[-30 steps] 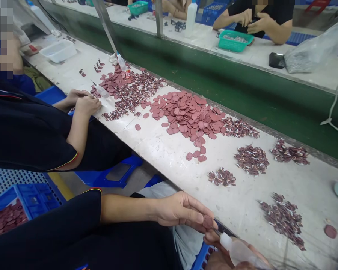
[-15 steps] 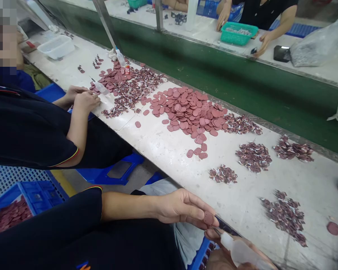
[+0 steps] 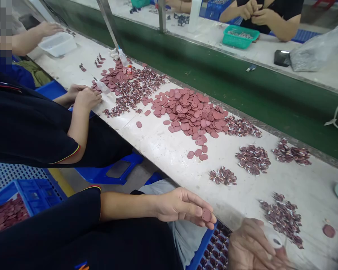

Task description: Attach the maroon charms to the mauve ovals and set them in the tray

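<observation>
My left hand (image 3: 183,206) is closed, pinching a small reddish-brown oval disc (image 3: 206,215) between thumb and fingers just off the table's front edge. My right hand (image 3: 252,243) is blurred by motion at the lower right, apart from the left hand. A whitish, partly see-through squeeze bottle (image 3: 271,237) shows between its fingers, mostly hidden; its needle tip cannot be made out. Just beyond that hand lies a loose pile of small dark-brown parts (image 3: 284,217). Below both hands, a blue crate (image 3: 200,250) holds rows of dark-brown pieces.
A large heap of oval discs (image 3: 188,108) covers mid-table, with smaller piles of brown parts (image 3: 252,159) to its right. Left of me, a co-worker's hands (image 3: 87,98) rest near another bottle (image 3: 103,87). A green channel (image 3: 214,82) separates the far bench, where another person sits.
My right hand has moved right, taking the bottle away from the disc in my left hand. The left hand has barely moved. Across the channel, a person's hands have come together.
</observation>
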